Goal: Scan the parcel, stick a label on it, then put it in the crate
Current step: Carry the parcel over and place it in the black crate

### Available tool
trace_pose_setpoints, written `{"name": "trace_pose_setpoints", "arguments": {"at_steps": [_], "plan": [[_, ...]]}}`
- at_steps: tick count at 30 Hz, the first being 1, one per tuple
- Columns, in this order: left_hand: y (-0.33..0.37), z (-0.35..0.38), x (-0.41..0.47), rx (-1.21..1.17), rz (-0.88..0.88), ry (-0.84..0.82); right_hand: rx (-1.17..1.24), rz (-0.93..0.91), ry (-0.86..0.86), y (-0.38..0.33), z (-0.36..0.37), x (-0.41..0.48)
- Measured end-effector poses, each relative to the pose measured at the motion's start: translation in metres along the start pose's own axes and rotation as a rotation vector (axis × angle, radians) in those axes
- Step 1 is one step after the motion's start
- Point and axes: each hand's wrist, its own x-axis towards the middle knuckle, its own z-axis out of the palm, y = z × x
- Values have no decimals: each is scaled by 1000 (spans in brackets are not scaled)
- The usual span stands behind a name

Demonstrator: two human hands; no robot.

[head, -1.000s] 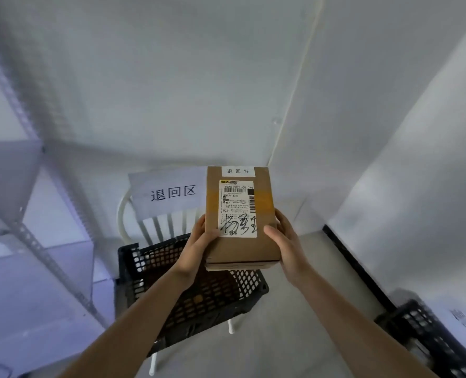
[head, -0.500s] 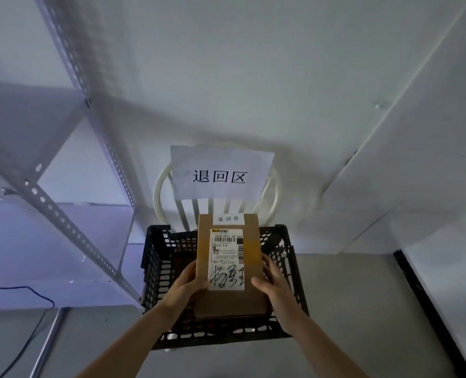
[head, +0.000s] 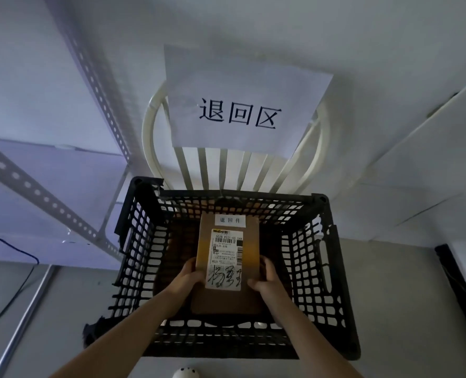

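The parcel (head: 227,264) already carried a small label (head: 230,220) and was inside the crate (head: 335,268), near its middle. The left hand (head: 184,282) and right hand (head: 267,281) gripped its sides; only releasing it seemed left.

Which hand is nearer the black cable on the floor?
Left. The left hand grips the brown cardboard parcel on the side facing the thin black cable; the right hand grips the opposite side, inside the black plastic crate.
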Motion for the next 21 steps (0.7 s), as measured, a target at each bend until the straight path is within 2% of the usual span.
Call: {"name": "trace_pose_setpoints", "arguments": {"at_steps": [17, 21], "plan": [[11, 3, 20, 27, 24, 33, -65, 30, -2, -10, -3, 23], [20, 3, 3, 44, 45, 104, -96, 21, 27, -25, -1, -2]]}}
